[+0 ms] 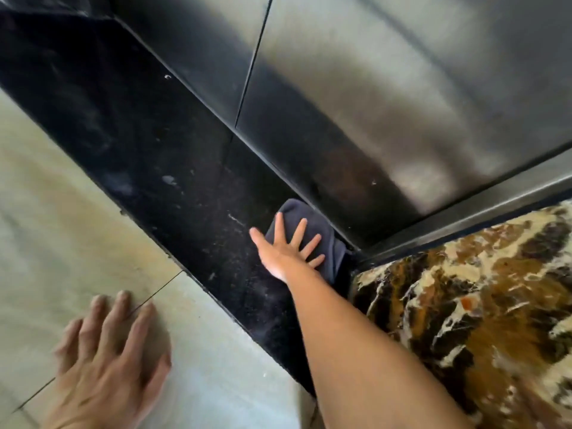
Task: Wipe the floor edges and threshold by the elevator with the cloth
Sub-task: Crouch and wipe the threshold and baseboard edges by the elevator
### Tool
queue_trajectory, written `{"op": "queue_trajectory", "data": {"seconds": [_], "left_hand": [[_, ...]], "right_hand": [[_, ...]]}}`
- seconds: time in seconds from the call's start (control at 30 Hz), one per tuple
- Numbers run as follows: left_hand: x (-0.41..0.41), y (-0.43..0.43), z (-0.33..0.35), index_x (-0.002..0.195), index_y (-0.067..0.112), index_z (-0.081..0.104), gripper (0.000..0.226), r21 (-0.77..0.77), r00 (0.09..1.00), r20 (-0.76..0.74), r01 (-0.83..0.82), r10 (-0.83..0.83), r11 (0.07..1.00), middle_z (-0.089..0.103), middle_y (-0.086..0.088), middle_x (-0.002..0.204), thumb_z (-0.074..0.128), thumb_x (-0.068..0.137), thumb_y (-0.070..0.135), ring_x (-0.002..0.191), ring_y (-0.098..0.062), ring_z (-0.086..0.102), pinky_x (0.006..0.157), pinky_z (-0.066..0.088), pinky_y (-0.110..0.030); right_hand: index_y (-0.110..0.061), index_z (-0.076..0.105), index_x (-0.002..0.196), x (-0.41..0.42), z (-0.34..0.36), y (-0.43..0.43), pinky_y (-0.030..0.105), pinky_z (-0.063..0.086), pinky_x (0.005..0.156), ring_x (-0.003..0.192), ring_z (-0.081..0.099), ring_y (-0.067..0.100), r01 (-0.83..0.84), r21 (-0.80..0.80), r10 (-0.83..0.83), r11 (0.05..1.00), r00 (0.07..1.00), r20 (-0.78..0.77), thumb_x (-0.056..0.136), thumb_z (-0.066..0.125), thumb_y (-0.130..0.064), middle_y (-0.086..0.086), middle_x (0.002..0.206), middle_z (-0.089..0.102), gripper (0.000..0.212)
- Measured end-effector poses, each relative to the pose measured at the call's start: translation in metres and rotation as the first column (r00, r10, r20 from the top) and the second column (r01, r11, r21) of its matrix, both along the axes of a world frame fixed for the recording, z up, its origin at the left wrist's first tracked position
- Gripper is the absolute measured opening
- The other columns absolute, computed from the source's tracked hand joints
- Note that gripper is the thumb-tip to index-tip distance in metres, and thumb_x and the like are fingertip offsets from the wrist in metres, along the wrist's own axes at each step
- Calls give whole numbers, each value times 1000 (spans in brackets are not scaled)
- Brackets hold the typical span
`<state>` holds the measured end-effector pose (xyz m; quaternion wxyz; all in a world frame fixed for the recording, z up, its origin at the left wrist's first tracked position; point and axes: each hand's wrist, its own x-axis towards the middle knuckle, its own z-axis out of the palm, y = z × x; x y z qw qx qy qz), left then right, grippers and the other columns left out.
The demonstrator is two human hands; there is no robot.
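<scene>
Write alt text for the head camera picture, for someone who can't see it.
A right hand presses a dark cloth flat on the black threshold beside closed steel elevator doors. The left hand rests spread on the pale floor tiles.

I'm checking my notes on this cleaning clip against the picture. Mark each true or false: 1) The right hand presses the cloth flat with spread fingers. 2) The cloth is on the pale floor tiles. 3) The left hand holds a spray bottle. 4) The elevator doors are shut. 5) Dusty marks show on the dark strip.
1) True: the right hand lies open on the cloth.
2) False: it lies on the dark threshold, in the corner by the doors.
3) False: the left hand rests empty on the pale tiles.
4) True: the elevator doors meet at a closed seam.
5) True.
</scene>
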<state>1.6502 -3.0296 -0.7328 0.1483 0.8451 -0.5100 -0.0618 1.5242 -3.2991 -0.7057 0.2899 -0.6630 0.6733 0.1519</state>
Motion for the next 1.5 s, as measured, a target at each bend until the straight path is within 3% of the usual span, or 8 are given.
{"op": "queue_trajectory", "data": {"seconds": [0.27,0.4,0.47,0.73,0.9,1.03,1.2,1.5], "left_hand": [[9,7,1,143,13,48,76,203,996,41,69,-79,977,38,-21,154,38,83,59,146,-44,23,118,18,-58],[5,6,5,143,15,48,74,146,1000,12,20,-22,989,38,-19,154,39,83,58,147,-41,23,119,17,-55],[7,3,5,145,17,45,74,135,999,-11,34,-33,990,37,-18,155,38,84,59,148,-40,21,120,14,-53],[27,-22,63,157,30,0,92,677,965,-256,221,-56,702,-14,-6,166,36,85,74,151,-30,-18,120,-3,-51],[58,-64,184,143,14,48,59,878,947,-286,321,-149,354,55,-9,143,42,97,51,121,-26,57,95,43,-37],[92,-64,234,138,15,47,49,827,748,-45,399,-662,396,61,-8,124,43,98,43,112,-27,60,84,48,-33],[143,-72,234,129,12,51,41,844,682,-115,450,-722,291,65,-10,112,44,99,38,98,-25,64,87,54,-39],[224,-128,88,154,25,15,67,542,957,-78,277,-281,793,3,-15,165,40,95,44,149,-43,11,118,22,-55]], "right_hand": [[-47,18,151,-14,-11,159,70,11,112,148,6,45,-255,-303,251,918,967,-54,89,31,-68,6,166,10,66],[-46,68,100,-12,33,255,52,36,80,97,69,21,-271,-141,276,952,961,14,80,33,-73,-7,101,74,48],[-32,65,82,-11,33,259,44,32,82,72,61,15,-124,-78,120,989,991,-55,79,16,-78,-6,77,68,67],[-33,-1,155,-14,-5,157,62,14,111,148,3,40,-113,-235,118,965,993,6,97,34,-52,-5,166,-2,71],[-32,-3,155,-13,18,127,57,14,116,149,-6,41,-147,-66,143,987,987,-69,96,39,-55,-7,164,-15,76],[-33,-6,154,-26,38,90,51,14,119,149,-3,39,-292,150,308,945,946,-99,95,35,-51,-1,165,-14,74],[-41,-3,153,-38,41,91,49,15,118,148,-1,41,-320,5,315,947,928,-199,92,35,-64,13,164,-13,75],[-28,-21,151,-46,8,38,51,7,120,151,-7,32,-113,22,112,993,906,-409,91,23,-70,-1,163,-21,85]]}}
